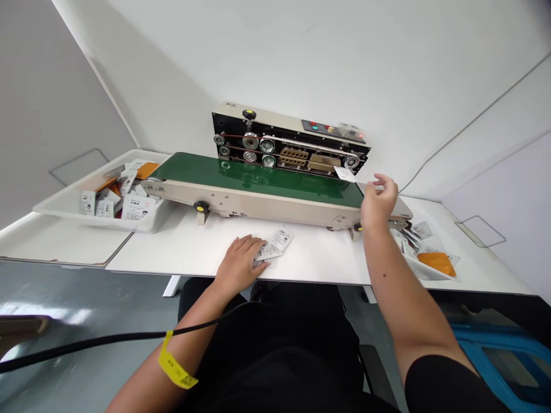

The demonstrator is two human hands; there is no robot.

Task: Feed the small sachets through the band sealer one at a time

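Observation:
My left hand (241, 263) lies on the table near its front edge, with thumb and fingers around a few small printed sachets (268, 250). Another white sachet (283, 237) overlaps them, poking out to the right. My right hand (380, 199) is raised over the right end of the green conveyor belt (258, 176). Its fingers are curled but apart, and I see nothing between them. Just left of its fingertips, a white sachet (345, 174) sits at the right end of the band sealing machine (293, 143), its upper edge by the rollers.
At the left end of the belt stands a white tray (97, 217) with printed sachets and orange packets. A second tray (430, 277) with sachets and an orange packet (437, 263) is at the right, partly behind my forearm. A black cable (129, 337) crosses my left forearm.

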